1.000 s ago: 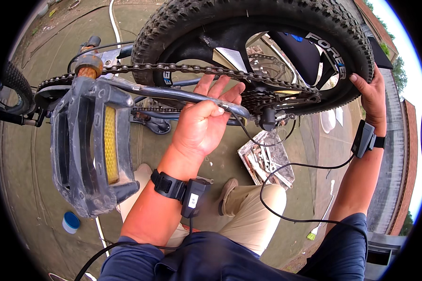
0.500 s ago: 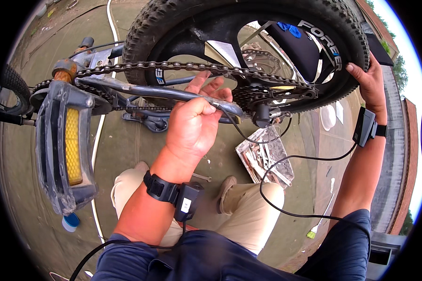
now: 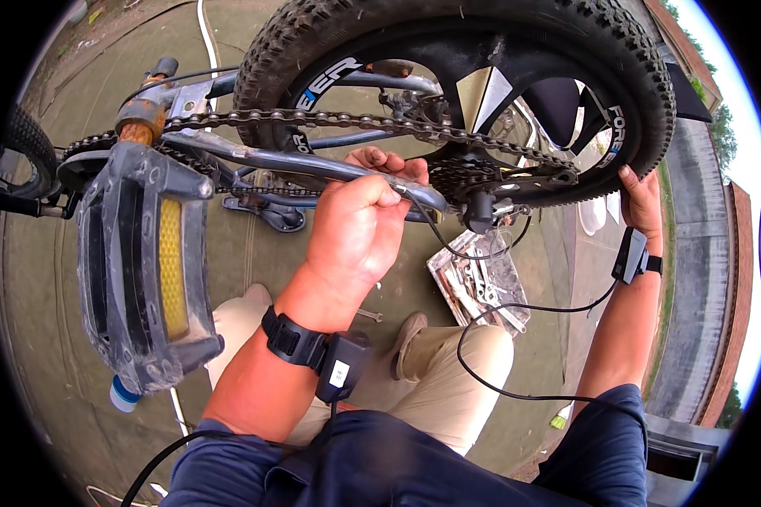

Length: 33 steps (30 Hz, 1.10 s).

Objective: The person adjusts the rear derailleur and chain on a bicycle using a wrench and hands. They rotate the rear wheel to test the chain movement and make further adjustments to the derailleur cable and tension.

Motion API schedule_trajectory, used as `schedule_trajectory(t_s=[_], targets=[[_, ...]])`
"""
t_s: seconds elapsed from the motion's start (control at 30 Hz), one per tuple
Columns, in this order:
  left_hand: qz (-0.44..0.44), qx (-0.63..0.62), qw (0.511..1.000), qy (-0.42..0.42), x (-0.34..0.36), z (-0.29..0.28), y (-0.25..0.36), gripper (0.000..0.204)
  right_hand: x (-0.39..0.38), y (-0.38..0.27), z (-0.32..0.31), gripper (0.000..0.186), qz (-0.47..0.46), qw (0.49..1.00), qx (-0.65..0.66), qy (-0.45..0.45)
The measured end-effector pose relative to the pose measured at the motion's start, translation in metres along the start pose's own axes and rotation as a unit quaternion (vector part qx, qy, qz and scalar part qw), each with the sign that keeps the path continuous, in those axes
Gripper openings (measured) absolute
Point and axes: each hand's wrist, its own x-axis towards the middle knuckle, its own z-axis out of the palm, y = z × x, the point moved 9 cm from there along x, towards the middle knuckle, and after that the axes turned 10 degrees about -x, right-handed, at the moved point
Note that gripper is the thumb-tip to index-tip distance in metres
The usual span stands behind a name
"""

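My left hand (image 3: 359, 224) is closed round a grey frame tube (image 3: 271, 159) of the bicycle, thumb on top, just below the chain (image 3: 330, 122) and left of the rear sprockets (image 3: 478, 173). My right hand (image 3: 640, 198) is at the lower right edge of the rear tyre (image 3: 634, 59), thumb against it and fingers mostly hidden behind. A worn black pedal (image 3: 123, 262) with a yellow reflector and rusty spindle fills the left side, near my left forearm. A thin cable loops below the rear hub. Black strapped devices with cables sit on both wrists.
A grimy tray of spanners (image 3: 507, 275) lies on the ground below the hub, with a loose spanner (image 3: 369, 314), a blue-lidded container (image 3: 125, 397) and a green brush (image 3: 560, 420). Another tyre (image 3: 25, 156) is at far left. My bent legs are below; a concrete wall (image 3: 693, 279) runs along the right.
The rear wheel has turned, bringing different spokes and rim lettering round. My right hand has moved down along the tyre. My left hand stays on the tube, fingers more curled.
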Motion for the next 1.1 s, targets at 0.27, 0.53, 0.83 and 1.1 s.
schedule_trajectory(t_s=[0.27, 0.53, 0.83, 1.1], targets=[[-0.005, 0.000, 1.000, -0.012, 0.001, 0.005, -0.001, 0.032, -0.002, 0.011, 0.003, 0.070, 0.025, 1.000, 0.015, -0.001], [-0.008, 0.039, 0.999, -0.027, 0.005, 0.000, -0.003, 0.033, -0.003, 0.014, 0.000, 0.073, 0.006, 1.000, -0.008, 0.021], [0.011, 0.087, 0.994, 0.065, -0.002, -0.003, 0.002, 0.038, 0.003, 0.004, 0.001, 0.074, -0.024, 0.999, -0.020, -0.005], [-0.008, 0.180, 0.954, 0.238, -0.029, 0.003, 0.004, 0.033, 0.010, -0.001, 0.003, 0.061, 0.058, 0.995, -0.057, -0.066]])
